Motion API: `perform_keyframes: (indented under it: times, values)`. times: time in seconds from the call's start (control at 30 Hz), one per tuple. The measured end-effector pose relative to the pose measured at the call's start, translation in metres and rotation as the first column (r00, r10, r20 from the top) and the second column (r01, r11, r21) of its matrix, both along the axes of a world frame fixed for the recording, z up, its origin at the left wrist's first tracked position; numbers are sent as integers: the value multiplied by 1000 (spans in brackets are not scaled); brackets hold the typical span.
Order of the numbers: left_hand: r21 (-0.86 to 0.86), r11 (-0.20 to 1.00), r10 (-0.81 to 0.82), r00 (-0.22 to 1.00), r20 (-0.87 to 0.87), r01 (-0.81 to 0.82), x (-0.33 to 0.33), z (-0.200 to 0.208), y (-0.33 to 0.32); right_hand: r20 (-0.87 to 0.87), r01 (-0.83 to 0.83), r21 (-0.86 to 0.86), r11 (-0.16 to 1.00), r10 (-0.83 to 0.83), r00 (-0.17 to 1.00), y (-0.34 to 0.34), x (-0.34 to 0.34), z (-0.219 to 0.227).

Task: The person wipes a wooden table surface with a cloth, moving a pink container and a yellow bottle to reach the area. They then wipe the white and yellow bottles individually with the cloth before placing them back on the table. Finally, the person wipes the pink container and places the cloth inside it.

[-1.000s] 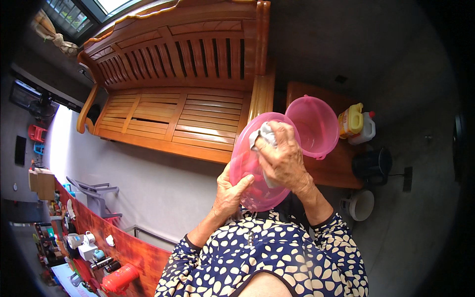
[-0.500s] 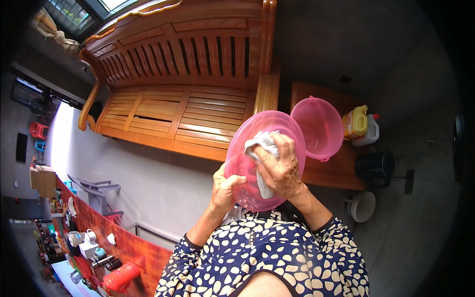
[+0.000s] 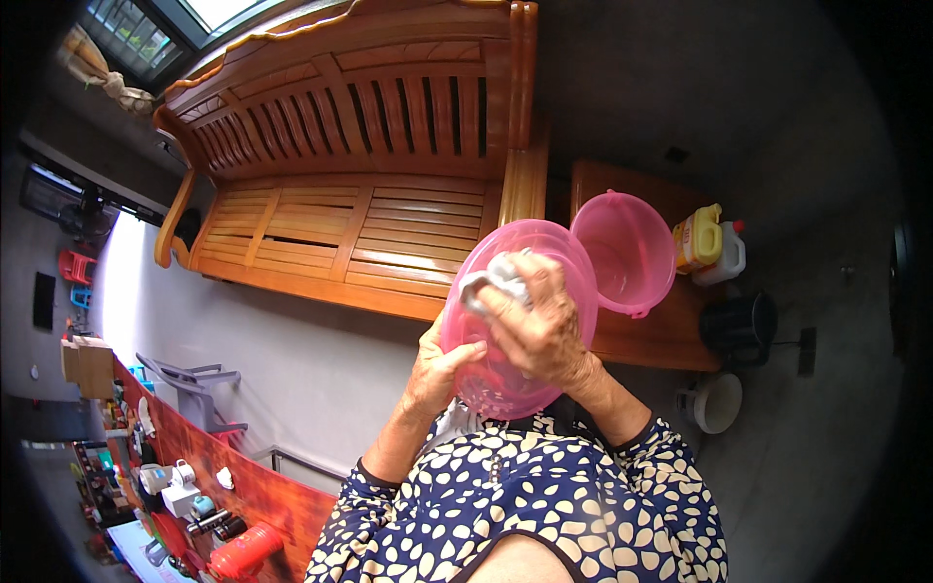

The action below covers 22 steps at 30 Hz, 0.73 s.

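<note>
A translucent pink plastic basin [image 3: 569, 257] is tilted up in front of my body. My left hand [image 3: 439, 369] grips its left rim, the thumb inside and the other fingers hidden behind the wall. Inside the basin, my right hand [image 3: 539, 325] presses a bunched white cloth [image 3: 501, 280] against the surface; the fingers are slightly blurred. Just beyond the basin's right rim, a pink bucket [image 3: 622, 248] stands on a brown wooden side table [image 3: 641, 342].
A long slatted wooden bench [image 3: 389, 228] runs along the far side. Right of the bucket are a yellow jug [image 3: 700, 238], a white jug [image 3: 727, 255] and a dark kettle [image 3: 741, 328]. A white pail [image 3: 717, 403] sits lower right. A red table [image 3: 292, 496] with several items is lower left.
My right hand has shifted the cloth slightly to the left inside the basin. The left hand keeps its hold on the rim, and the basin stays nearly in place.
</note>
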<state>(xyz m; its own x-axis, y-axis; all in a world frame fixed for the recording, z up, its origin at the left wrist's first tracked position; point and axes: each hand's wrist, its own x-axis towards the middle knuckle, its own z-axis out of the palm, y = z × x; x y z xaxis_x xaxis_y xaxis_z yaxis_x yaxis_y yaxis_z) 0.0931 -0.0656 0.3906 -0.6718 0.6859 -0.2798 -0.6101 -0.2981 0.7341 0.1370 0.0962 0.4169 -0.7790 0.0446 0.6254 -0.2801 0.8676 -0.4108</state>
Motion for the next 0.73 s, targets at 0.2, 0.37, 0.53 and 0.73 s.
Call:
perform_keyframes:
  times: [0.2,0.37,0.53,0.73]
  values:
    - [88,990,-100,988,-115,110,-1,-17,-13,-78,-214,135,967,225,971,-16,5,13]
    - [33,993,-109,990,-87,112,-1,-3,-11,-22,-79,89,993,81,996,-12,-6,20]
    - [65,994,-80,994,-67,85,0,2,-7,-32,76,44,996,-74,997,3,-22,10]
    - [60,992,-104,992,-74,108,-2,2,-11,57,353,16,936,-353,934,30,-37,-8]
